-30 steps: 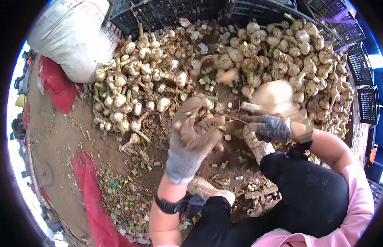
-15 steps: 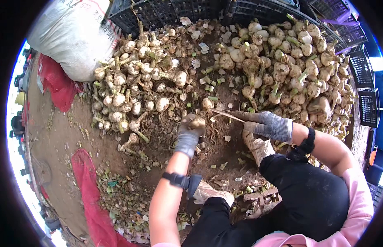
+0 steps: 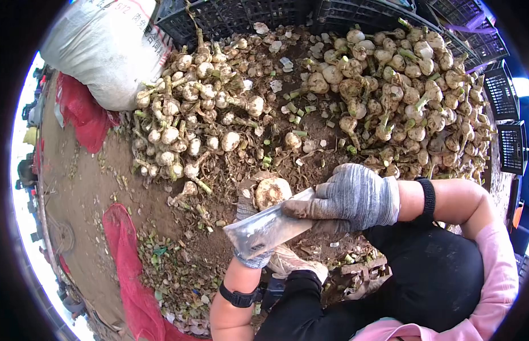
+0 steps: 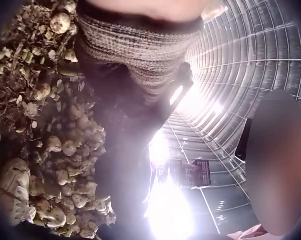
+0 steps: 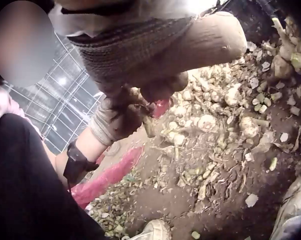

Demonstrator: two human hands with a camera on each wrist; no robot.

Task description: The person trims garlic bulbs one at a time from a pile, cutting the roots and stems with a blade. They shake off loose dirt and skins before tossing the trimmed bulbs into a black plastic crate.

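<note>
Head view, items as found. Right hand (image 3: 355, 196), in a grey knit glove with soiled fingers: closed around the near end of a broad metal blade (image 3: 267, 228), one finger laid along it; handle hidden by the glove. Left hand (image 3: 246, 206), gloved likewise: mostly behind the blade, holding a garlic bulb (image 3: 273, 192), brown-marked pale face showing (exact finger spread cannot be told). Bulb sits at the blade's far edge, between the two hands; whether they touch, cannot tell. Loose bulb (image 3: 293, 140): on the soil, farther off. Left heap (image 3: 185, 119) and right heap (image 3: 401, 85): garlic with stems attached. White sack (image 3: 116, 51): far left. Red netting (image 3: 128, 273): near left, beside trimmings (image 3: 179, 261). Black crates (image 3: 236, 20): along the far side
</note>
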